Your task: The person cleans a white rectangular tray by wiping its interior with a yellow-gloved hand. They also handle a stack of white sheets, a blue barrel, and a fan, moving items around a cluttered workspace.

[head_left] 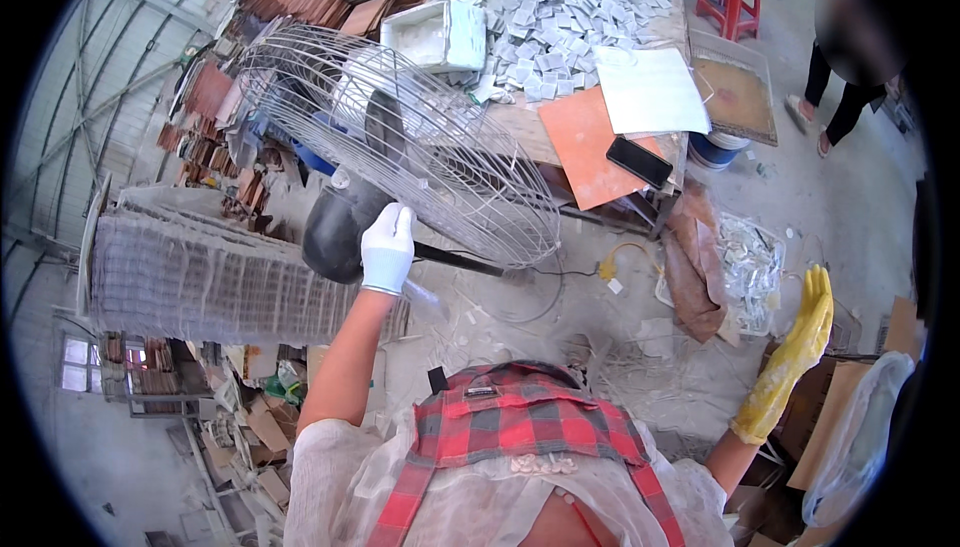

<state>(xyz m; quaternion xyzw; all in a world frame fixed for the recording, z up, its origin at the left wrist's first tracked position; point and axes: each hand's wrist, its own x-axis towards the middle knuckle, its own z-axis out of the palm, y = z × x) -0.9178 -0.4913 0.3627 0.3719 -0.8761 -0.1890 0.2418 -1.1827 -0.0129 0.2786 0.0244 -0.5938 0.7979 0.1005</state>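
One large grey wire-caged fan [384, 132] at my white-gloved left hand [387, 249].
The fan is front-left of me, beside the tan tabletop [525, 127]. My left hand touches its round black motor housing [335, 232]; grasping or pressing, I cannot tell. My yellow-gloved right hand [806, 335] is free, fingers extended. I judge the step as adjusting the fan; the next move calls for a steady hold. The small label [480, 391] on my red-and-black checked apron [545, 422] is unreadable.

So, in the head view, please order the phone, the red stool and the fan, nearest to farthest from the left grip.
1. Fan, touching the left grip
2. Phone, to its right
3. Red stool, farther back at upper right
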